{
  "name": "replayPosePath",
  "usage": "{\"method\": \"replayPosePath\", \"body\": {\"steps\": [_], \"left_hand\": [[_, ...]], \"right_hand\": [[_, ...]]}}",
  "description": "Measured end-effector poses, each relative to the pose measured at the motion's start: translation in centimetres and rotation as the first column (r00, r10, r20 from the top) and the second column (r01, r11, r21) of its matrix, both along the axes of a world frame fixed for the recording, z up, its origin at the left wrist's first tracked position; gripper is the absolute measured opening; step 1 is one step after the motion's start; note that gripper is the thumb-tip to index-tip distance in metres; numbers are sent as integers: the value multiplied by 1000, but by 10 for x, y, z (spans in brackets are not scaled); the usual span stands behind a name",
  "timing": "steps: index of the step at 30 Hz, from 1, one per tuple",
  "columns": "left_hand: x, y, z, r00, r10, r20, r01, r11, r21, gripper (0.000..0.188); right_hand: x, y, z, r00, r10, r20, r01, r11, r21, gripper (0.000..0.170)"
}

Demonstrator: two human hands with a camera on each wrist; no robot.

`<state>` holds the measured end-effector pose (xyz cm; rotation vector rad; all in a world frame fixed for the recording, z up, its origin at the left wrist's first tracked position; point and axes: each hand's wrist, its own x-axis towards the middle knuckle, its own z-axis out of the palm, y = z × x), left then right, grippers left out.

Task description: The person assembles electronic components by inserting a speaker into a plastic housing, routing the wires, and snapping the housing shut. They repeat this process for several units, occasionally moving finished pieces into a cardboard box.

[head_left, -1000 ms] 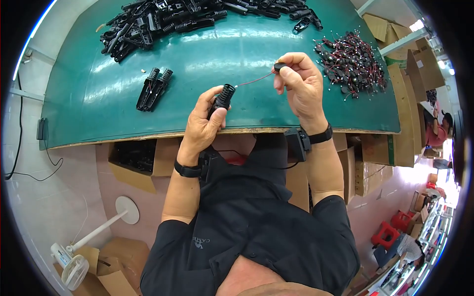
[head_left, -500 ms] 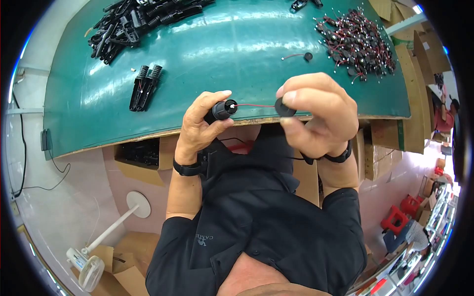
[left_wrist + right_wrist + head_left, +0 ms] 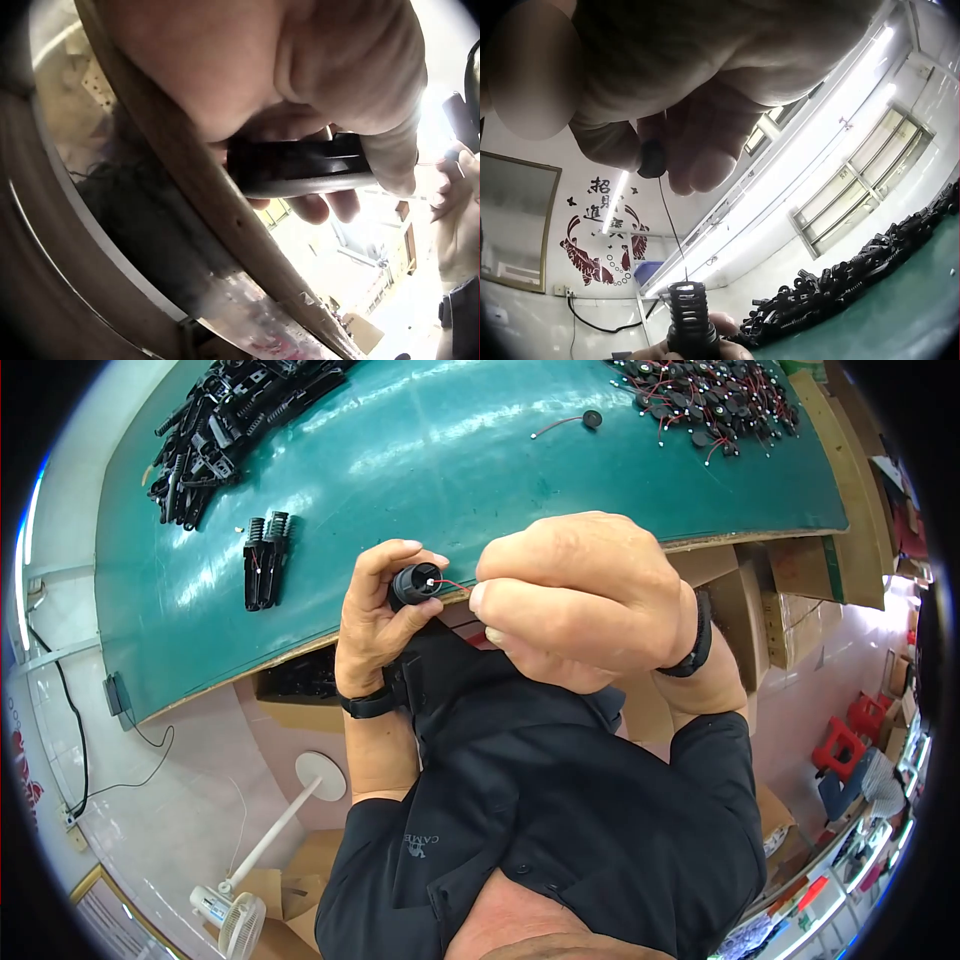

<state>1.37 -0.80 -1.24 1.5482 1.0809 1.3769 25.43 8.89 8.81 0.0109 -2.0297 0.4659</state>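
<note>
In the head view my left hand [image 3: 372, 610] grips a black plastic handle housing [image 3: 408, 586], its round end tipped up toward the head camera. A thin red wire [image 3: 456, 586] runs from a small white plug at that end to my right hand [image 3: 590, 600]. The right wrist view shows the right thumb and fingertips pinching a small black disc [image 3: 652, 159]; its wire hangs down to the housing's ribbed end [image 3: 688, 300]. In the head view the right fingers hide this disc. The left wrist view shows the housing's side [image 3: 300, 169] between thumb and fingers.
Two similar housings [image 3: 265, 565] lie side by side on the green table [image 3: 420, 470]. A heap of black housings [image 3: 215, 445] is at far left, a heap of wired discs [image 3: 720, 405] at far right. One loose disc [image 3: 592, 420] lies apart. The table edge runs below the hands.
The right hand has moved left and up toward the head camera, closer to the housing. The left hand has tilted the housing's end toward the head camera. A loose disc has come into view.
</note>
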Motion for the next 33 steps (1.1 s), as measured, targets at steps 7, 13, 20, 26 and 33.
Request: {"method": "replayPosePath", "body": {"steps": [7, 13, 20, 26, 33], "left_hand": [[-2, 3, -9, 995, -34, 96, 33, 999, 10, 53], [-4, 7, -7, 1000, -23, 15, 22, 998, 62, 55], [-5, 7, -7, 1000, -18, -19, 19, 998, 65, 55], [-5, 5, -8, 1000, 5, -14, -5, 1000, 29, 55], [-6, 5, -7, 999, 21, -47, -19, 999, 36, 54]], "right_hand": [[-4, -2, -12, 999, 8, -48, -7, 1000, 19, 24], [-5, -6, -19, 998, 2, -55, -1, 1000, 24, 24], [-5, -9, -25, 999, -29, -16, 30, 998, 46, 26], [-10, -8, -30, 1000, -16, -26, 16, 1000, 19, 28], [-14, -5, -37, 1000, 1, -20, -1, 1000, -9, 29]]}}
